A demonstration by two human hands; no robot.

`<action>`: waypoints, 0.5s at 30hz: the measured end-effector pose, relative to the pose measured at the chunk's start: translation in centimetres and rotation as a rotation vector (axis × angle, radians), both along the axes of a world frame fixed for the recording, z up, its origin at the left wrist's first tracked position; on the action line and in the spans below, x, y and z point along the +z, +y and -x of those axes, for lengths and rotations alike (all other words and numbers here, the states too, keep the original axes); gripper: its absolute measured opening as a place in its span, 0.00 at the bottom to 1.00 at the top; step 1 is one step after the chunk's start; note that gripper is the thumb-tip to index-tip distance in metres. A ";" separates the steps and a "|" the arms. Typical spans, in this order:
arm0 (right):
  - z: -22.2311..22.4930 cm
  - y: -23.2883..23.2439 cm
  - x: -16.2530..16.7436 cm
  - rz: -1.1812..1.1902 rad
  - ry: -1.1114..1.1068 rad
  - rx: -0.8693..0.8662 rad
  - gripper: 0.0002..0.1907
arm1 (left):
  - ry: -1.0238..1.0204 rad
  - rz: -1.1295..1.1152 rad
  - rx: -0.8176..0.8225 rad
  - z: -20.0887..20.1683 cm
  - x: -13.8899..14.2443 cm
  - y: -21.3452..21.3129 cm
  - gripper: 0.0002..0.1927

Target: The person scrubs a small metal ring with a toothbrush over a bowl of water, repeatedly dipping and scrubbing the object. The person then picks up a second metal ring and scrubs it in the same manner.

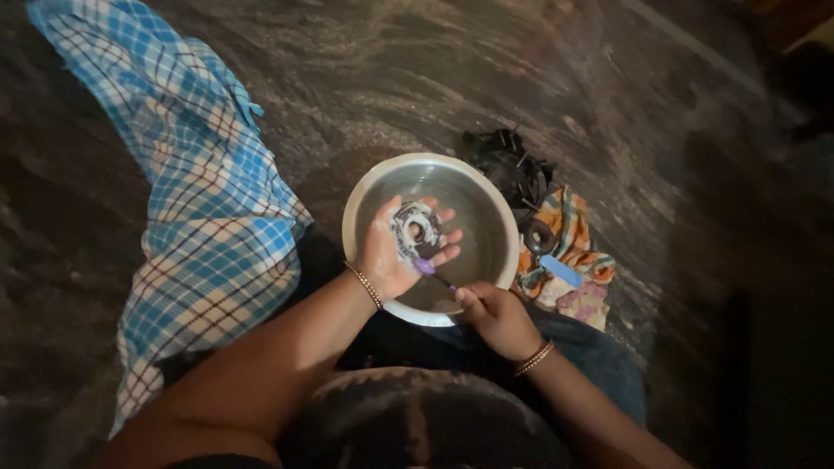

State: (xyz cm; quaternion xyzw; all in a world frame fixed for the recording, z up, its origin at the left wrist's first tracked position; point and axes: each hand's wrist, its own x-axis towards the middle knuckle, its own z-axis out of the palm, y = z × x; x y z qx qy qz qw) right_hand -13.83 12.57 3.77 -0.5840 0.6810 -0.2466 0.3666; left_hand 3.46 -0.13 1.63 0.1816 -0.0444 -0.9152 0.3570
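Observation:
My left hand (395,252) lies palm up over a steel bowl (495,217) and holds a round dark ring-shaped part (417,231) covered in white foam. In my right hand (495,317), at the bowl's near rim, is a small brush with a purple head (427,268), whose tip touches the soapy part. Both wrists wear bangles.
A blue and white checked cloth (204,191) lies spread to the left on the dark stone floor (365,78). Right of the bowl, black metal parts (512,165) and a black ring (539,236) rest on an orange striped cloth (573,252), with a small blue object (561,271).

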 end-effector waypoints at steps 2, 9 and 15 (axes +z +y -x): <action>-0.5 0.1 -0.3 0.008 0.094 0.030 0.18 | 0.045 0.007 -0.035 0.2 -0.3 0.0 0.25; 1.2 -0.2 0.2 0.328 0.299 0.022 0.11 | 0.127 0.010 -0.005 1.4 -1.3 -0.6 0.24; 1.1 -0.6 -1.3 0.289 0.177 0.032 0.13 | 0.070 -0.017 -0.031 1.0 -1.9 -1.2 0.24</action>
